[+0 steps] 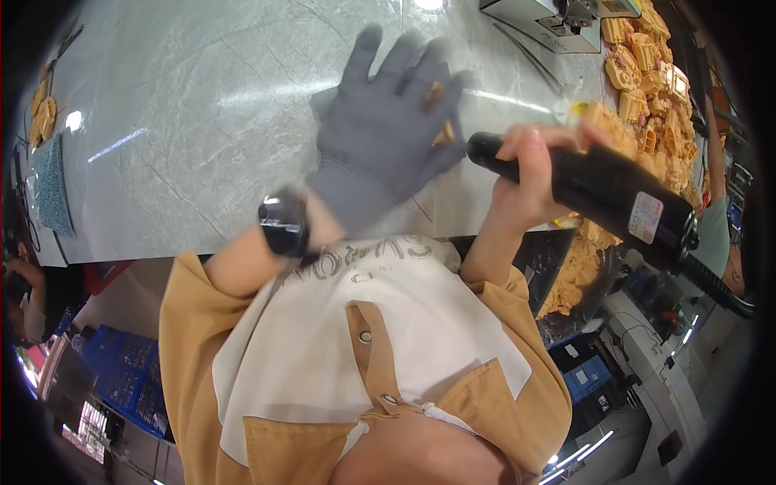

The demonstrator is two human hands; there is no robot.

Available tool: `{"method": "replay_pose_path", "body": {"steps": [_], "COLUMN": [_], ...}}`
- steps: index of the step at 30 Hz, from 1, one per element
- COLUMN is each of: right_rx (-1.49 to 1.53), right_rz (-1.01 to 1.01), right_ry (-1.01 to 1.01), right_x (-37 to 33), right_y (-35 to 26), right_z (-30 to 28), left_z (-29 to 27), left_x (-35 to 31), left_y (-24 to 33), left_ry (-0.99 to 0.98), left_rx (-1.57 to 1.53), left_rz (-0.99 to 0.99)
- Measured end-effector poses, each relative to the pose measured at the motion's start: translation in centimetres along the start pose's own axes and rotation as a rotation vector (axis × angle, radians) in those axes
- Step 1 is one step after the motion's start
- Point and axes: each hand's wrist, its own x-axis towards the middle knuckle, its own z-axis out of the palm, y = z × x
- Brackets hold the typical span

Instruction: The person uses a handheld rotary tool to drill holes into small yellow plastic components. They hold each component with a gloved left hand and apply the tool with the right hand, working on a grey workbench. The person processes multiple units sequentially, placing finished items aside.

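My left hand, in a grey knit glove and blurred by motion, is stretched out over the table with its fingers apart. Bits of an orange plastic part show between and beside its fingers; most of that part is hidden. A corded black electric screwdriver lies in my bare right hand, whose fingers wrap round its body. The tool's narrow end points left, close to the gloved thumb, and its coiled cable leaves at the lower right.
Many orange plastic housings are heaped along the right side of the grey marbled table. A metal bench device stands at the back right. At the far left are a blue-green textured pad and a few orange parts.
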Motion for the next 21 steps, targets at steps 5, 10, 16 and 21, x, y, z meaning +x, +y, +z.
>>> {"method": "replay_pose_path", "body": {"steps": [5,10,16,21], "right_rx": [0.054,0.031,0.048,0.014], "right_rz": [0.064,0.001,0.031,0.043], "right_ry": [0.028,0.006,0.009,-0.023], "right_x": [0.4,0.5,0.5,0.3], "right_y": [-0.2,0.0,-0.1,-0.4], "right_z": [0.4,0.2,0.4,0.5], "left_z": [1.3,1.0,0.5,0.6], "left_x": [0.7,0.5,-0.2,-0.5], "left_y": [-0.7,-3.6,-2.2,-2.0], "left_ry": [-0.049,0.16,-0.019,-0.002], "left_rx": [0.071,-0.156,-0.089,0.047], "left_rz": [-0.026,0.225,0.007,0.04]}}
